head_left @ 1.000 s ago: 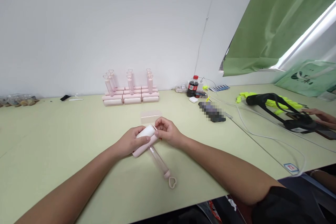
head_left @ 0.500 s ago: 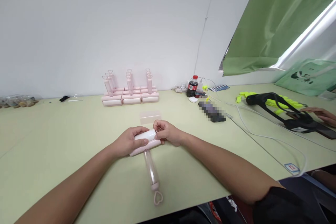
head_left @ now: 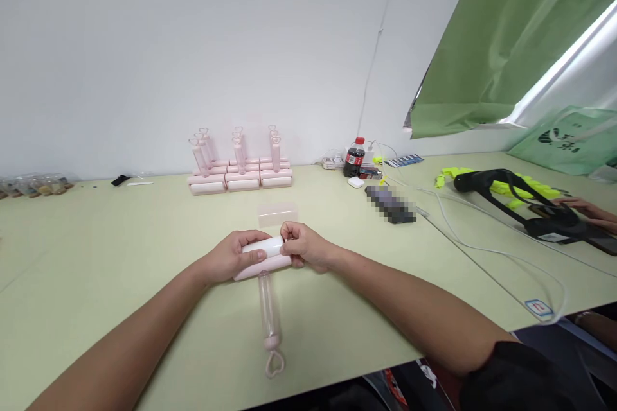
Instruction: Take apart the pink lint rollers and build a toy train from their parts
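A pink lint roller (head_left: 267, 266) with a white roll (head_left: 264, 246) lies across the near middle of the table. Its clear pink handle (head_left: 268, 308) points toward me and ends in a heart-shaped loop. Around its left part my left hand (head_left: 236, 255) is closed, thumb on the white roll. My right hand (head_left: 304, 245) pinches at the roll's right end; whether a sheet edge is between those fingers I cannot make out. Just behind the hands lies a translucent pink cover (head_left: 277, 214). Several similar lint rollers (head_left: 243, 183) stand in rows by the wall, handles up.
Right of the middle are a cola bottle (head_left: 354, 157), a white case (head_left: 355, 182), a blurred-out dark phone (head_left: 390, 204) and white cables (head_left: 463, 241). Farther right, another person's hand (head_left: 585, 207) is near a black headset-like frame (head_left: 501, 181). Small jars (head_left: 36, 185) sit far left.
The lint roller has turned slightly, its handle's loop swinging left. Both hands have shifted a little to the left with it and keep their hold.
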`<control>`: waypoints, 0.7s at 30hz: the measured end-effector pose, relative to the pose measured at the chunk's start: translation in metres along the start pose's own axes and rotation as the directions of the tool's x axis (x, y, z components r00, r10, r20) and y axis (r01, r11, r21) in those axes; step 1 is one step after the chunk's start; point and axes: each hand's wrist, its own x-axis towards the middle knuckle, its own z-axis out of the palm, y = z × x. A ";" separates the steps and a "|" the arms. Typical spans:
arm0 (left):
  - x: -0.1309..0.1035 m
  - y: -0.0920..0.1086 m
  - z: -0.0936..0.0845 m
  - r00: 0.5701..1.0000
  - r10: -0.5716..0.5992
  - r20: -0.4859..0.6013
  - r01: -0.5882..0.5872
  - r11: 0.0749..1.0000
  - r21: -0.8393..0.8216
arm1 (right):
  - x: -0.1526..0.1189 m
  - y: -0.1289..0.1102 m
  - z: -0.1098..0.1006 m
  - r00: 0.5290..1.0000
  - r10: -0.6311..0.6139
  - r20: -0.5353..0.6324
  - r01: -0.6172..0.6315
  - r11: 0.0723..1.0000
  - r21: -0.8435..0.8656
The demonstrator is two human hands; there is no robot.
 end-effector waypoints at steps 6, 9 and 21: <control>-0.001 -0.009 0.006 0.995 0.002 -0.104 -0.007 0.999 -0.045 | -0.002 0.006 0.006 1.000 -0.009 -0.026 0.008 0.999 -0.042; 0.001 -0.011 0.010 0.977 -0.040 -0.208 0.024 0.996 -0.081 | 0.001 0.012 0.003 0.996 -0.062 -0.060 0.053 0.988 -0.148; 0.005 -0.011 0.007 0.904 -0.096 -0.416 -0.068 0.929 -0.363 | 0.008 0.002 -0.038 0.875 -0.421 -0.237 0.212 0.776 -0.594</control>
